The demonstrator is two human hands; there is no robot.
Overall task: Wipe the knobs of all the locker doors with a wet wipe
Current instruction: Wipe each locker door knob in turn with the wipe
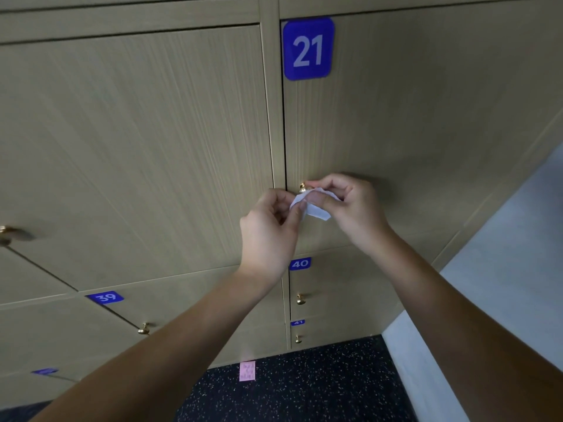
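A small folded white wet wipe (313, 205) is pinched between both my hands just in front of locker 21's door (396, 117). My left hand (269, 229) pinches its left end and my right hand (350, 205) pinches its right end. The gold knob (302, 187) of door 21 shows just above the wipe's left end, beside my right fingertips. Whether the wipe touches the knob I cannot tell. More gold knobs sit on door 40 (300, 299), door 41 (298, 339), door 39 (143, 329) and at the far left (6, 233).
Beige wood-grain lockers fill the view, with blue number plates 21 (307, 48), 39 (105, 297) and 40 (300, 263). A white wall (502, 269) closes in on the right. Below lies dark speckled floor (304, 391) with a pink note (247, 371) at the locker base.
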